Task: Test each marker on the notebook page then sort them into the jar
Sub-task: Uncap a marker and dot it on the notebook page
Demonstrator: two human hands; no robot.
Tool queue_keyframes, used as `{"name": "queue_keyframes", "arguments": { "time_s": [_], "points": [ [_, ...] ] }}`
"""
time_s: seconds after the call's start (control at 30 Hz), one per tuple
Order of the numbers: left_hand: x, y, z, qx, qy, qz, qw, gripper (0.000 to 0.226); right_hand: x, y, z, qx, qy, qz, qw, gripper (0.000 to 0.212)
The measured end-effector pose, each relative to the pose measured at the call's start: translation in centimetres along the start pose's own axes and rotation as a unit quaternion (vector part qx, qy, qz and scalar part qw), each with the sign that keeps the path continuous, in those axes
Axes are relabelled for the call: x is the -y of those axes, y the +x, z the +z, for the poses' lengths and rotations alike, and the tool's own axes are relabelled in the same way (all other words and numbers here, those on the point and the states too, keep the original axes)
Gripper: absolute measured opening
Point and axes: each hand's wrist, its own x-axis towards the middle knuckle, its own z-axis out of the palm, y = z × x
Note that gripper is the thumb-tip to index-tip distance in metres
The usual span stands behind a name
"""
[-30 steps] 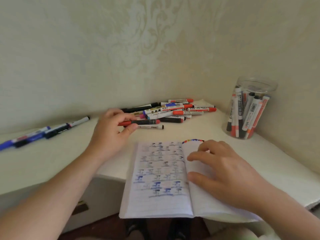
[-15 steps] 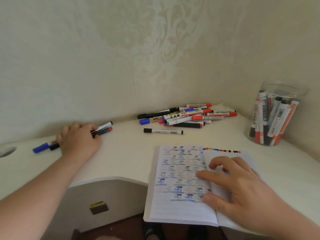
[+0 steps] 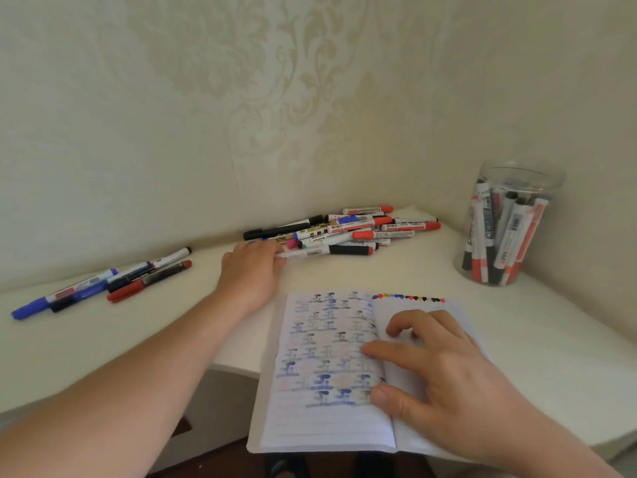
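The left hand (image 3: 250, 270) has its fingers on the white marker with a black cap (image 3: 327, 250), lying crosswise at the near edge of the heap of a dozen or so markers (image 3: 348, 229), though whether it grips it I cannot tell. The right hand (image 3: 437, 370), fingers spread, presses flat on the open lined notebook (image 3: 327, 374). One clear plastic jar (image 3: 506, 229) stands off to the right (well apart); four rejected markers (image 3: 103, 284) lie left.

An open lined notebook (image 3: 327, 370) lies at the front edge of the desk (image 3: 431, 270), its near end hanging over; the left page is filled with blue and black scribbles, and a row of coloured dots runs along the top of the right page. A heap of capped markers (image 3: 348, 231), red, black and blue, lies in the back corner. Four more markers (image 3: 103, 284) lie side by side toward the left edge. A clear jar (image 3: 506, 229) stands upright by the right edge, holding markers on end.
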Motion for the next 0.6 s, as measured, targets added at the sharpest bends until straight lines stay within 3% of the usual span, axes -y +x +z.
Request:
{"name": "queue_keyframes", "arguments": {
  "time_s": [0.07,0.17,0.2,0.3,0.43,0.5,0.6],
  "points": [
    [-1.7,-0.9,-1.5,-0.031,-0.097,0.037,0.994,0.018,-0.1,0.1,0.0,-0.003,0.004,-0.004,1.0,0.067],
    [-7.1,-3.7,-5.2,0.015,-0.231,0.177,0.957,0.014,-0.7,0.3,-0.2,-0.048,0.124,0.028,0.991,0.064],
    [-9.0,-4.8,-6.2,0.045,-0.249,0.223,0.941,0.013,-0.9,0.4,-0.5,-0.08,0.204,0.058,0.974,0.063],
    [-13.5,-7.0,-6.5,0.148,-0.262,0.305,0.903,0.013,-1.3,0.4,-1.4,-0.173,0.425,0.133,0.878,0.066],
    [-16.2,-8.0,-4.1,0.23,-0.234,0.328,0.886,0.029,-1.2,0.5,-2.3,-0.189,0.545,0.166,0.8,0.051],
    [-16.6,-7.8,-3.3,0.238,-0.235,0.318,0.887,0.035,-1.3,0.8,-2.4,-0.199,0.574,0.188,0.772,0.035],
    [-17.0,-7.4,-2.7,0.237,-0.232,0.315,0.889,0.029,-1.7,1.2,-2.4,-0.209,0.598,0.219,0.742,0.032]
  ]
}}
